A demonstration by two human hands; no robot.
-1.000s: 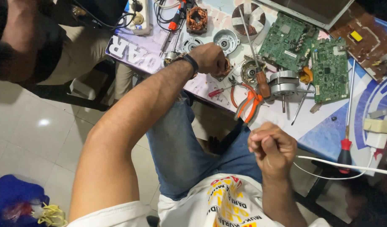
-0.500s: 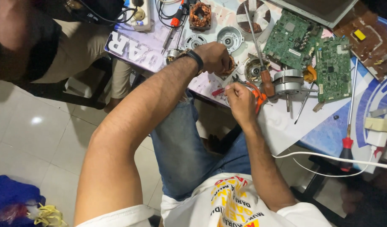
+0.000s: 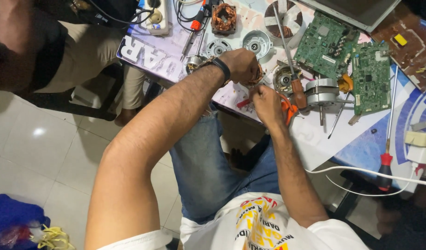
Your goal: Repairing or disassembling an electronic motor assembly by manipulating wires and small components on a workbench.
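Observation:
My left hand (image 3: 240,64), with a black band on its wrist, is closed over a copper-wound motor coil (image 3: 258,78) at the near edge of the table (image 3: 315,143). Just below it, my right hand (image 3: 267,103) has its fingers bunched against the coil's near side; what they pinch is hidden. Orange-handled pliers (image 3: 288,111) lie under the right hand's far side. A small red tool tip (image 3: 243,103) pokes out to its left.
Right of my hands lie a brown-handled screwdriver (image 3: 295,85), a motor rotor with a shaft (image 3: 320,93) and two green circuit boards (image 3: 371,76). Another copper stator (image 3: 223,16) and round metal housings (image 3: 257,44) lie farther back. A person sits at upper left (image 3: 60,51). A white cable (image 3: 370,173) hangs right.
My right hand, a closed fist drawn back near my lap a second ago, has moved up to the table edge and now sits against the coil. My left hand has stayed put.

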